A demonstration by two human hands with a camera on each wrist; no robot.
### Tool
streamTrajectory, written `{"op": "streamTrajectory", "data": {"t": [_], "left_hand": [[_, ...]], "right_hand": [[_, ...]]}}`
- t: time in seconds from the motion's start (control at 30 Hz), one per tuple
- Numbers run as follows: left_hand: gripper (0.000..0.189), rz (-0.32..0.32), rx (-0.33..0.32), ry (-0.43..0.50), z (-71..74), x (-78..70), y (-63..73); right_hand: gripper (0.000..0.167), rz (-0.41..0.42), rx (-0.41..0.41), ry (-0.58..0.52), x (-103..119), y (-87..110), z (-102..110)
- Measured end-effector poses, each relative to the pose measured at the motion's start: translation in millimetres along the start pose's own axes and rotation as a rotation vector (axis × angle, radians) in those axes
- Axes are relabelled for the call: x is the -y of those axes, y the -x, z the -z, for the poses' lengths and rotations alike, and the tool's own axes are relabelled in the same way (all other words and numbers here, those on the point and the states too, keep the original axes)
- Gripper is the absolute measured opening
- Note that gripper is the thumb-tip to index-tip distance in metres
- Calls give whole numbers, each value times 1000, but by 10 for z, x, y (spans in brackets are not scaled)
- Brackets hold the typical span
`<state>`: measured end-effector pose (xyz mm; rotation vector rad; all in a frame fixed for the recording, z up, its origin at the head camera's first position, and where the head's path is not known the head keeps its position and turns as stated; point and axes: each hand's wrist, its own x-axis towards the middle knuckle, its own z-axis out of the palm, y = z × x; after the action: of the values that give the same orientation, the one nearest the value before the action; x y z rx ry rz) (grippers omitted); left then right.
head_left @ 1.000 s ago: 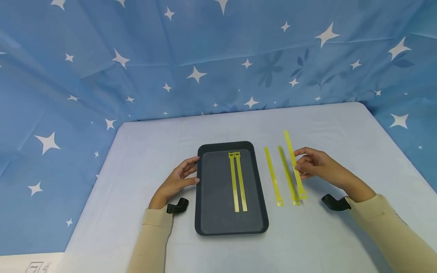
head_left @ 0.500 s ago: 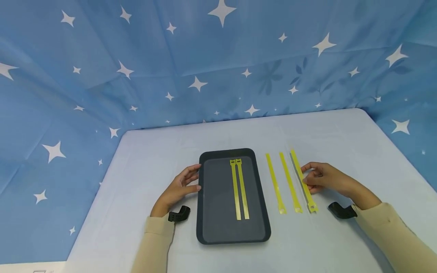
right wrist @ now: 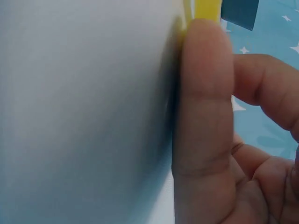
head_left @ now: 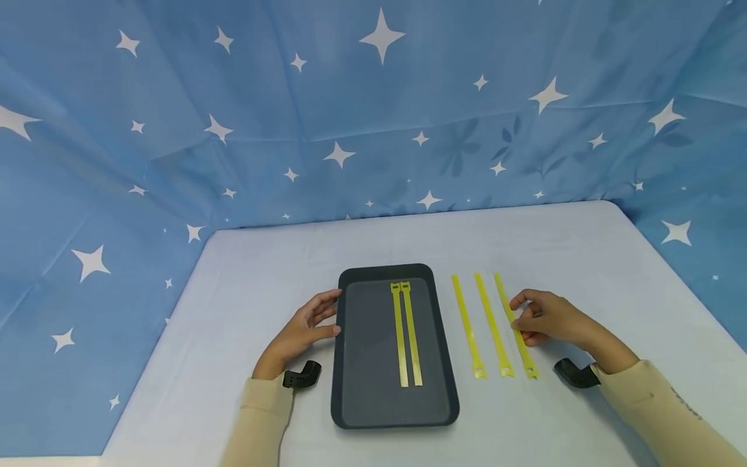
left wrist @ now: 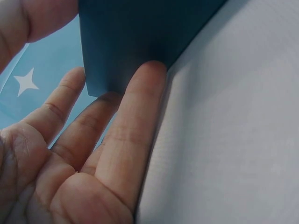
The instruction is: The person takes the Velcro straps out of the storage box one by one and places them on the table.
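Observation:
My left hand (head_left: 303,332) rests with relaxed fingers against the left wall of a dark grey tray (head_left: 373,402). In the left wrist view, a fingertip touches the tray's side (left wrist: 121,46). Two yellow hook-and-loop cable ties (head_left: 399,337) lie side by side in the tray, slotted heads at the far end. To the right, my right hand (head_left: 551,319) pinches the rightmost yellow cable tie (head_left: 527,359), which lies along the white cloth. In the right wrist view, the thumb (right wrist: 205,93) covers part of the yellow strip (right wrist: 208,9); the index fingertip is hidden behind it.
Two more yellow cable ties, a left one (head_left: 469,327) and a middle one (head_left: 493,324), lie between the tray and my right hand, heads towards me. A white cloth (head_left: 268,259) covers the table. A blue star-patterned curtain (head_left: 373,117) hangs behind it.
My right hand has lowered the rightmost cable tie from above the cloth and laid it beside the other two. My left hand stays at the tray. The head view has shifted slightly.

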<state>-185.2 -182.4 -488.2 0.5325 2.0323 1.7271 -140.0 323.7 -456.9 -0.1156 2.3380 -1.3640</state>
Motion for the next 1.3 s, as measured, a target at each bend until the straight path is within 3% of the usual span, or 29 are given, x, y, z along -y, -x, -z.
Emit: {"op": "streamTrajectory", "data": {"t": [0.27, 0.4, 0.47, 0.7, 0.83, 1.03, 1.3], "left_hand": [[79, -9, -8, -5, 54, 14, 24], [79, -9, -13, -1, 68, 27, 51], [79, -10, -11, -3, 68, 28, 62], [79, 1, 13, 6, 41, 20, -2], [78, -9, 11, 1, 46, 21, -25], [77, -20, 20, 5, 63, 28, -21], [78, -11, 12, -14, 75, 13, -29]], "right_hand": [[40, -23, -49, 147, 112, -19, -18], [36, 9, -52, 183, 179, -17, 57], [32, 61, -58, 165, 221, -26, 108], [23, 430, -53, 102, 342, -105, 262], [29, 534, 38, 39, 432, -220, 289], [35, 646, 239, -46, 573, -414, 327], [31, 646, 372, -64, 749, -719, 246]]}}
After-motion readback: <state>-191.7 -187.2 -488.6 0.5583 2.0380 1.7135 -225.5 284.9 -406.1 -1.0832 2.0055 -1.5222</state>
